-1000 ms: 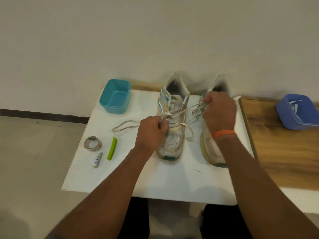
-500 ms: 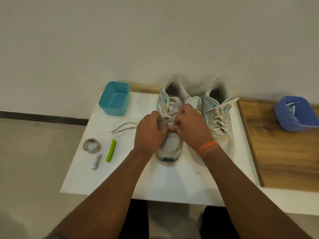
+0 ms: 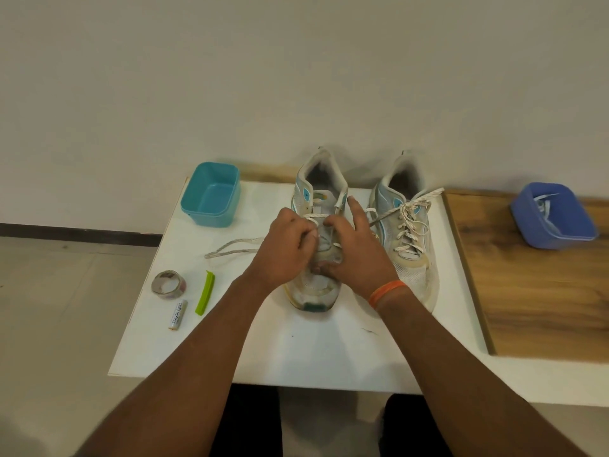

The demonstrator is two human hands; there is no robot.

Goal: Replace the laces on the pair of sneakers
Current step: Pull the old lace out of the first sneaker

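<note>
- Fingers (image 3: 304,234) of the left hand (image 3: 285,249) curl around the lace (image 3: 235,247) over the left sneaker (image 3: 318,232), pinching it.
- Right hand (image 3: 357,252) rests on the same sneaker, its index finger straight toward 12 o'clock and its thumb pressing the tongue; whether it grips a strand cannot be told.
- Loose lace trails toward 9 o'clock across the white counter (image 3: 329,351).
- At 3 o'clock, just beside, stands the right sneaker (image 3: 407,232), fully laced.
- Teal box (image 3: 211,194) sits at 10 o'clock.
</note>
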